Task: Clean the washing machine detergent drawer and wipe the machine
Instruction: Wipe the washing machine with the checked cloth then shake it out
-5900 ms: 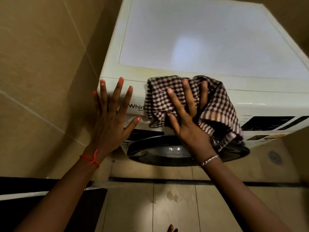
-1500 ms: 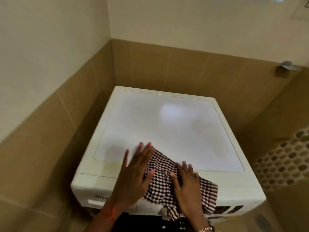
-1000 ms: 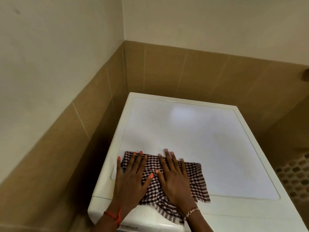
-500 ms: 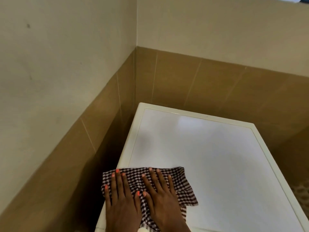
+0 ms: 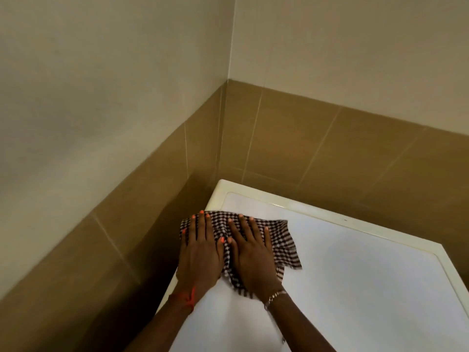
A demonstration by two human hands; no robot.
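The white washing machine fills the lower right, seen from above; only its flat top shows. A brown-and-white checked cloth lies spread on the top near the far left corner, its left edge hanging over the machine's side. My left hand presses flat on the cloth's left part, fingers straight. Beside it, my right hand presses flat on the cloth's middle, fingers spread. The machine's front and the detergent drawer are out of view.
Brown tiled walls enclose the machine at the back and left, with pale painted wall above. A dark narrow gap runs between the machine's left side and the wall.
Both hands have slid the cloth from the machine's front edge across the top toward the far left corner. The view has tilted up, away from the front panel.
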